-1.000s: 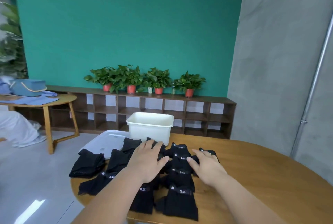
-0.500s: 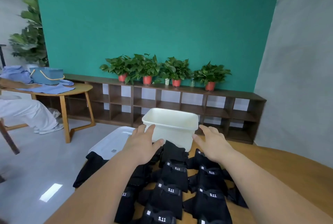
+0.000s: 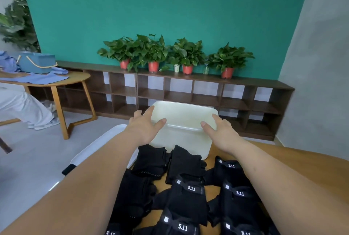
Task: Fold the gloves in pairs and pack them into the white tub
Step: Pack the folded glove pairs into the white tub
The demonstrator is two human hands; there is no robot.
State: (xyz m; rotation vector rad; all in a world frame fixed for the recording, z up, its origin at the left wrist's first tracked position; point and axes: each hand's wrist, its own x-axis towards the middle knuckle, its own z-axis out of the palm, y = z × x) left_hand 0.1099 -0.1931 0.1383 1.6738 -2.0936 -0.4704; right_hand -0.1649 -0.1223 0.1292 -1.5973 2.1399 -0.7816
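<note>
The white tub [image 3: 182, 141] stands at the far edge of the wooden table [image 3: 302, 161], and nothing shows inside it. My left hand [image 3: 144, 127] reaches to its near left corner with fingers spread, thumb over the front rim. My right hand [image 3: 219, 129] is spread at the near right corner, thumb on the rim. Neither hand holds a glove. Several black gloves [image 3: 186, 195] with white 5.11 labels lie flat on the table between my forearms, in front of the tub.
A white lid [image 3: 98, 145] lies left of the tub at the table edge. Beyond are a low wooden shelf [image 3: 188, 93] with potted plants, a second table [image 3: 56, 81] with blue cloth and a blue basket, and a person in white at far left.
Both hands left the gloves and moved forward to the tub's near corners. The camera came closer to the tub and tilted down over the gloves.
</note>
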